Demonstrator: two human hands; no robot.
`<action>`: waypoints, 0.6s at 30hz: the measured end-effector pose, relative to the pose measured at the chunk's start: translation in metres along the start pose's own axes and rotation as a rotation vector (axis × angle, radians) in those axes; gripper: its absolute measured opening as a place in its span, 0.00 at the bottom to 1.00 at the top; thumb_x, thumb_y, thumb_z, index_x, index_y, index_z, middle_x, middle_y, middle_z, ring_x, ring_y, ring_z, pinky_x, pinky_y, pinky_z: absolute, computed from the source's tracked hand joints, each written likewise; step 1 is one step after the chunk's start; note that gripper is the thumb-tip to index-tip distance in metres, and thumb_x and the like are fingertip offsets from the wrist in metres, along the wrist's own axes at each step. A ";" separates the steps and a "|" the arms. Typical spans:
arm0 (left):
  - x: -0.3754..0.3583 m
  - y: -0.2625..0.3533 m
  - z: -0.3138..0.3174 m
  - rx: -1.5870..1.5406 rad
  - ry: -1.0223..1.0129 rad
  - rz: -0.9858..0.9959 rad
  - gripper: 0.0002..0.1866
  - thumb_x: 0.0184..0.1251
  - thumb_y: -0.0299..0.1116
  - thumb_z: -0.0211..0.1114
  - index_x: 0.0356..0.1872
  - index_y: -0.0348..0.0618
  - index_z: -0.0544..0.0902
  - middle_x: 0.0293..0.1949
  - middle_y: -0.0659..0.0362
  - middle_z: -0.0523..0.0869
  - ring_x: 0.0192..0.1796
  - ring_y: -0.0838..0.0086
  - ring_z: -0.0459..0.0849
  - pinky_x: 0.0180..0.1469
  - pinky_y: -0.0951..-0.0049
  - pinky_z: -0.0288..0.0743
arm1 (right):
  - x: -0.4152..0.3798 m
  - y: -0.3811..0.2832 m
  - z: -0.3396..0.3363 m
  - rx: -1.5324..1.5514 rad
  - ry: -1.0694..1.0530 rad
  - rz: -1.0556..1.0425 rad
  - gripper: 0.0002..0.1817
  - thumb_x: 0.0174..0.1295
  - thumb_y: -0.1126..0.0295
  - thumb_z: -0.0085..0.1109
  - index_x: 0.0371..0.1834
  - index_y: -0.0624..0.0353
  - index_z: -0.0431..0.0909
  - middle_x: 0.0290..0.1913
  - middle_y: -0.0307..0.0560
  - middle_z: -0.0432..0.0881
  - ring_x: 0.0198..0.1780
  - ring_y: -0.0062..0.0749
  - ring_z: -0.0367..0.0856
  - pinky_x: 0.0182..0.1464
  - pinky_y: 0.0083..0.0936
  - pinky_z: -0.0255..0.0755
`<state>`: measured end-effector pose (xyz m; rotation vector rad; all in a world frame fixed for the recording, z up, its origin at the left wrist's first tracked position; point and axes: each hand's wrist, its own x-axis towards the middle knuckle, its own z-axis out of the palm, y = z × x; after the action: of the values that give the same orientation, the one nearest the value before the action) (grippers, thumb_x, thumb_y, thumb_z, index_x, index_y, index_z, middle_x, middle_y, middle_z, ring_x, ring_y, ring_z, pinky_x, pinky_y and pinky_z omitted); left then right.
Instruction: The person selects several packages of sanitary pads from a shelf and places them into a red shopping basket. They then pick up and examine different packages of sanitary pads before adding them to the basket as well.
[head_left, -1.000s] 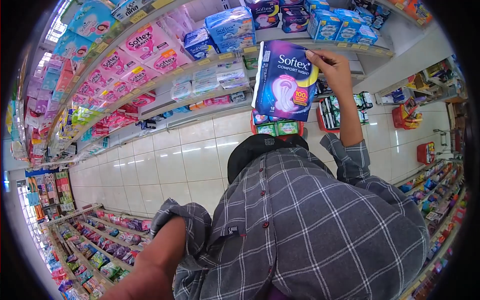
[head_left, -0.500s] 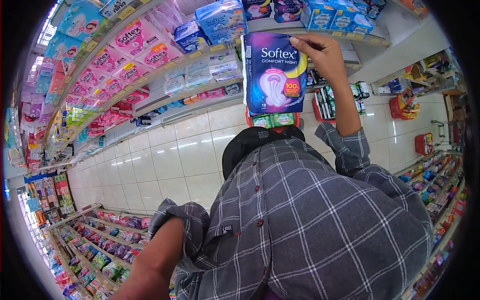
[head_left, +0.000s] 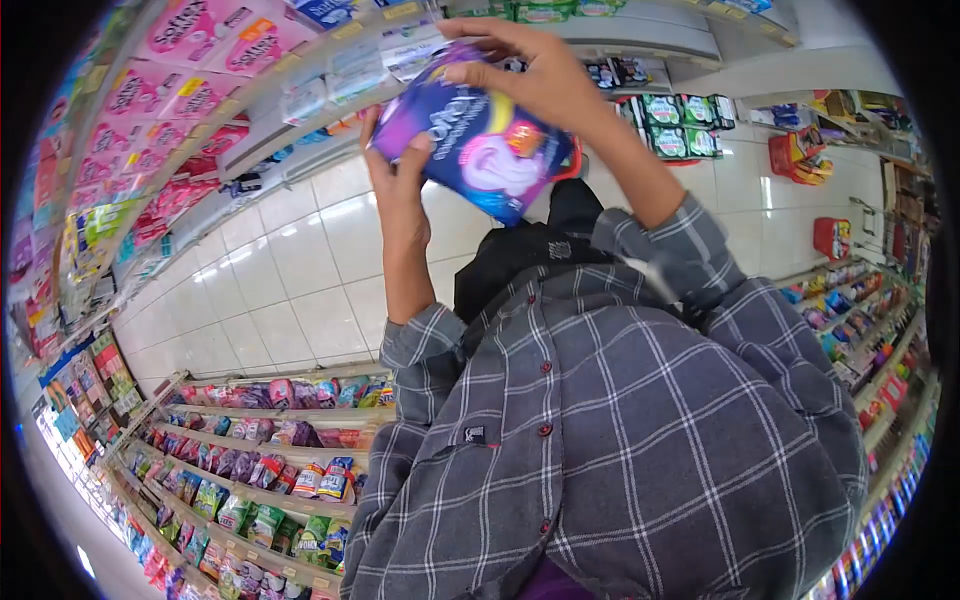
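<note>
A dark blue and purple Softex pack of sanitary pads [head_left: 490,155] is held up between my two hands and tilted, its printing slightly blurred. My left hand [head_left: 398,175] grips its left end, thumb on the front and fingers behind. The upper edge is in my right hand [head_left: 525,70], with the thumb on the front face and the fingers over the top. Behind the pack, a shelf carries white and pale packs [head_left: 355,75].
Pink Softex packs [head_left: 195,25] line the shelves at upper left. Green packs [head_left: 685,125] fill a container at right, near red baskets [head_left: 800,155]. Racks of colourful pouches [head_left: 270,520] stand at lower left. Tiled floor [head_left: 300,260] runs between.
My left hand has come up from low on the left and taken hold of the pack. The pack has turned from upright to tilted and moved left. My view has shifted.
</note>
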<state>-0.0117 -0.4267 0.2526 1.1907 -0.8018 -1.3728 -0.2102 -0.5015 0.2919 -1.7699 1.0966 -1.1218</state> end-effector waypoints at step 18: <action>0.027 -0.538 -0.156 0.581 0.216 -0.776 0.38 0.57 0.52 0.75 0.66 0.46 0.73 0.60 0.57 0.76 0.61 0.67 0.75 0.56 0.61 0.73 | -0.275 0.493 0.163 0.467 0.070 1.173 0.29 0.60 0.62 0.73 0.63 0.57 0.76 0.51 0.44 0.85 0.51 0.27 0.83 0.54 0.28 0.76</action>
<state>-0.0186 -0.3346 -0.3003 2.2277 -0.6156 -1.6173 -0.2549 -0.3924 -0.2844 -0.5079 1.4408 -0.5889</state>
